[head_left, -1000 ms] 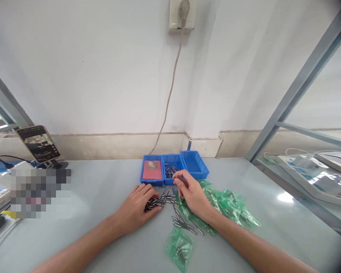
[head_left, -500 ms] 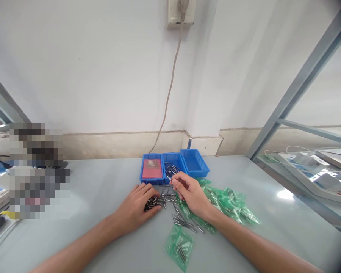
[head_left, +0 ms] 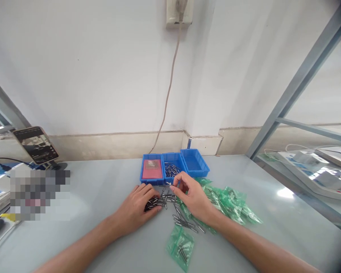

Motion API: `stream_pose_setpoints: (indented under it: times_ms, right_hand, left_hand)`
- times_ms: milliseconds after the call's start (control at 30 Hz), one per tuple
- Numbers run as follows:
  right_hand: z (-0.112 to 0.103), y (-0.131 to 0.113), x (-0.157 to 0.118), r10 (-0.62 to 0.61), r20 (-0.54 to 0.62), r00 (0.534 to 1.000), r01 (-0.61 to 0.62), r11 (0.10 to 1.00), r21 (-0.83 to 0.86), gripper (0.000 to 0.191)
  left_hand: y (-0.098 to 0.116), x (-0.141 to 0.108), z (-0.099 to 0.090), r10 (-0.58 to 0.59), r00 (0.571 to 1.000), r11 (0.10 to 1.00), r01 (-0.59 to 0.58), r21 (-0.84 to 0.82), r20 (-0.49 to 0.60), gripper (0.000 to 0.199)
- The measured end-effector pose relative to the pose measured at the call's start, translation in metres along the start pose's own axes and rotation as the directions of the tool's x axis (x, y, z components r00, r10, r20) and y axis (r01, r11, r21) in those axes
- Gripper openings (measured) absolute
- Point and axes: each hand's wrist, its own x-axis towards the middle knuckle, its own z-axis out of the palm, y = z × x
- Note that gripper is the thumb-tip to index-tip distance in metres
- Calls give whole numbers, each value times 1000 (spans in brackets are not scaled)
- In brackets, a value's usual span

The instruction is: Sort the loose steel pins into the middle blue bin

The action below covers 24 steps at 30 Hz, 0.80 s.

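My left hand (head_left: 136, 204) rests on the table with fingers and thumb curled around a bunch of slim metal pins (head_left: 152, 203). More loose pins (head_left: 168, 197) spill out to its right, and another cluster (head_left: 184, 222) lies nearer to me. Just in front of the blue bins, my right hand (head_left: 191, 197) pinches one metal pin (head_left: 168, 184) between thumb and fingertips. The middle blue bin (head_left: 184, 163) contains many similar pins. Below the hands lies a small green zip bag (head_left: 177, 242) with several pins inside.
A blue bin (head_left: 141, 170) with a pink-red item (head_left: 152, 172) stands on the left, another blue bin (head_left: 194, 162) on the right. Filled green bags (head_left: 230, 201) lie beside my right forearm. A phone on a stand (head_left: 36, 146) is at far left; metal frame posts (head_left: 298, 79) flank the table.
My right hand has drawn slightly back from the middle bin's front edge, lowering the pin toward the loose pile. My left hand stays around its bunch.
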Motion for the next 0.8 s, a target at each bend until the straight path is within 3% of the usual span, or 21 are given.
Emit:
stream_pose_setpoints:
  times_ms: [200, 400, 500, 600, 700, 800]
  right_hand:
    - [-1, 0, 5, 123, 41, 992, -128, 973, 190, 36]
    - [-6, 4, 14, 147, 33, 989, -150, 980, 128, 44]
    - [-8, 2, 9, 79, 32, 996, -80, 996, 26, 30]
    - [-5, -2, 1, -60, 143, 988, 83, 984, -156, 21]
    - [-1, -4, -4, -172, 335, 926, 323, 821, -471, 31]
    - [2, -2, -4, -162, 396, 904, 385, 710, -589, 12]
  left_hand:
    - [1, 0, -1, -3, 1000, 1000, 4, -14, 21, 14]
    - [1, 1, -1, -11, 999, 1000, 11, -11, 40, 14]
    - [0, 2, 0, -13, 999, 1000, 13, -12, 46, 14]
    - [-1, 1, 1, -12, 999, 1000, 12, -14, 40, 14]
    - [-1, 1, 1, -10, 999, 1000, 10, -16, 35, 14]
    - [-1, 1, 1, -5, 999, 1000, 6, -17, 37, 14]
